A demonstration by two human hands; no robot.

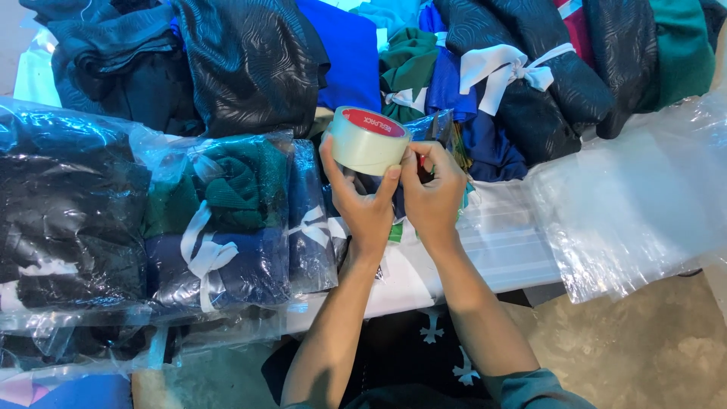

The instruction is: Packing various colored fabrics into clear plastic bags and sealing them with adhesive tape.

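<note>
bagged clothes crowd left, loose plastic bags right

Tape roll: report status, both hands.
Left hand grips the clear tape roll upright. Right hand picks at its edge, fingertips on tape. Bagged clothes lie close left, untouched.

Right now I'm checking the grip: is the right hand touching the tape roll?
Touching. The head view shows the right hand with its fingertips pressed on the tape roll, which the left hand grips.
</note>
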